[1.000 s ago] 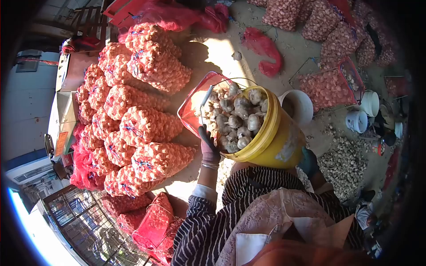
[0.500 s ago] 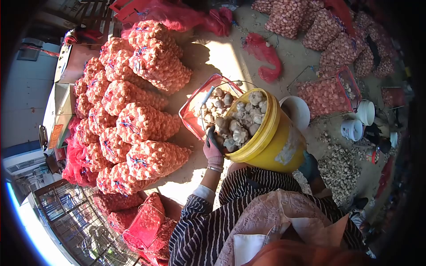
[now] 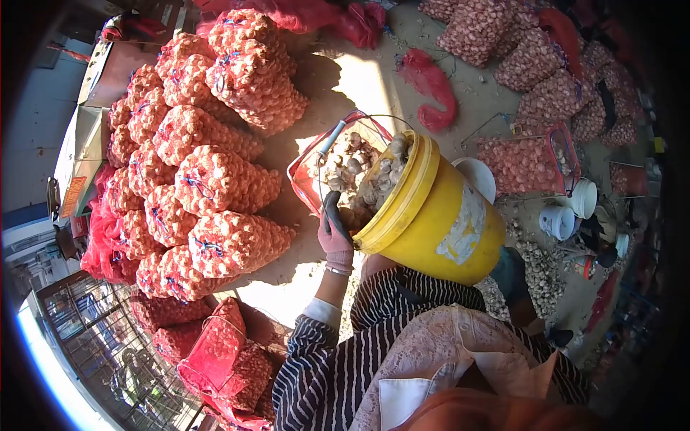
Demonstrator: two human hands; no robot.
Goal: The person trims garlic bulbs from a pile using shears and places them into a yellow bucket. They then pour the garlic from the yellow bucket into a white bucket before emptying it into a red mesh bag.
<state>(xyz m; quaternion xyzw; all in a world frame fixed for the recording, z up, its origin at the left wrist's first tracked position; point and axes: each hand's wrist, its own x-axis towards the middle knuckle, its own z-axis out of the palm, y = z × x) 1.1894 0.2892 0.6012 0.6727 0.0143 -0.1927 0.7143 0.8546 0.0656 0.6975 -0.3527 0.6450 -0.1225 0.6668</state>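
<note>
A yellow bucket (image 3: 460,223) with a worn pale label is tipped sideways, its mouth facing left. Garlic bulbs (image 3: 388,176) lie inside its mouth. Just beyond the rim is a red-edged mesh bag (image 3: 302,188), held open and with more garlic bulbs (image 3: 352,154) in it. My left hand (image 3: 336,241), in a pink and dark glove, is closed on the bucket's near rim. My right hand (image 3: 509,274), in a teal glove, bears against the bucket's base; its fingers are mostly hidden. The wire handle with its grey-blue grip (image 3: 332,136) hangs over the bag.
Filled red mesh sacks (image 3: 223,179) are piled to the left, with more sacks (image 3: 532,54) at upper right. An empty red net (image 3: 429,90) lies on the floor. White buckets (image 3: 557,223) and a heap of loose garlic (image 3: 539,276) are at right. A wire cage (image 3: 108,345) stands lower left.
The bucket has tipped further over the mesh bag, and its garlic has slid toward the mouth, with less showing inside. Both my hands keep hold of it. The view has shifted slightly.
</note>
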